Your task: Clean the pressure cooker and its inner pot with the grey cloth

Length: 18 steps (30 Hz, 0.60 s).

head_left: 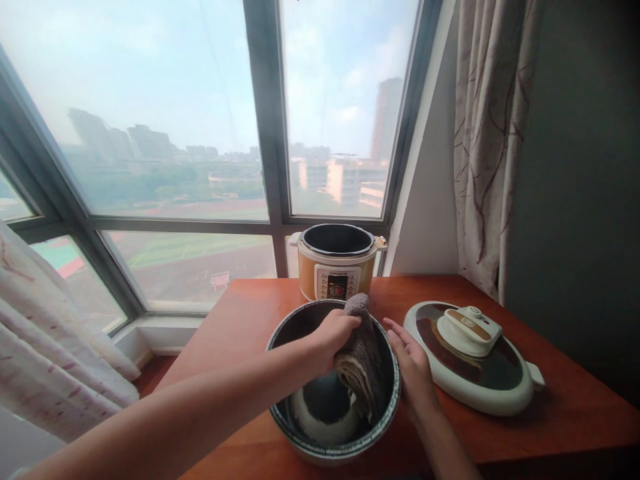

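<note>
My left hand (339, 335) is closed around a folded grey-brown cloth (361, 360), whose lower end reaches down inside the dark inner pot (334, 455). The cloth lies near the pot's right inner wall. Outside that wall, my right hand (411, 360) rests along the rim with its fingers stretched out. Pale, light patches show on the pot's dark bottom. Behind the pot stands the yellow and white electric pressure cooker body (311, 270), lidless, with a control panel on its front. My left forearm crosses over the pot's left rim and hides part of it.
To the right, the cooker's round lid (493, 393) lies on the reddish wooden table (240, 313), its handle knob facing up. Large windows (175, 133) rise behind the table. Patterned curtains hang at the left (55, 333) and right (490, 133).
</note>
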{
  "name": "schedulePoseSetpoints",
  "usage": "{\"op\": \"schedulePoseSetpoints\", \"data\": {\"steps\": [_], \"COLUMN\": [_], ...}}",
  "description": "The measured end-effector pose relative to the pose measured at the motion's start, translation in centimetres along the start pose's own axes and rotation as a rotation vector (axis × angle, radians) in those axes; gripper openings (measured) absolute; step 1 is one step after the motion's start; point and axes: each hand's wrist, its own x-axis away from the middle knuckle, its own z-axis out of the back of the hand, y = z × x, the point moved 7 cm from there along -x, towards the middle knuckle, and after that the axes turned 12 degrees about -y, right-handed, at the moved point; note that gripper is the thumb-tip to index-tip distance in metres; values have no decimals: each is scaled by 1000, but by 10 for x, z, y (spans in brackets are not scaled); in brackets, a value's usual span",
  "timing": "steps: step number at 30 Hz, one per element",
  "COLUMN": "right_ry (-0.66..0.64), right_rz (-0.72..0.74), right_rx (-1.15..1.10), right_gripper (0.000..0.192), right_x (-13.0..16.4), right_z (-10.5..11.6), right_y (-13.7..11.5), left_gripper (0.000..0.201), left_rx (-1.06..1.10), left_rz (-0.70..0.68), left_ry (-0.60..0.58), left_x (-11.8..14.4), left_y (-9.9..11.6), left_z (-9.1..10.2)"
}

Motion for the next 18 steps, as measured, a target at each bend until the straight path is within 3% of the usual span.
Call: {"op": "schedulePoseSetpoints", "data": {"steps": [3, 6, 11, 14, 18], "right_ry": [-24, -32, 38, 60, 65], "right_rz": [3, 21, 121, 128, 102], "right_rx": [15, -4, -49, -32, 34], "right_gripper": [67, 63, 55, 55, 51], "right_x": [-1, -2, 0, 0, -5], "right_z": [-1, -2, 1, 3, 10], "right_y": [1, 4, 5, 3, -2], "left_gripper": [18, 33, 59, 59, 50], "left_rx": [-12, -118, -649, -1008, -1487], "left_rz": [-28, -16, 9, 0, -2], "left_ry": [16, -82, -203, -370, -737], "left_x": [-2, 0, 14, 28, 45], "left_y": [2, -5, -15, -10, -5], "left_z": [1, -11, -22, -22, -13]}}
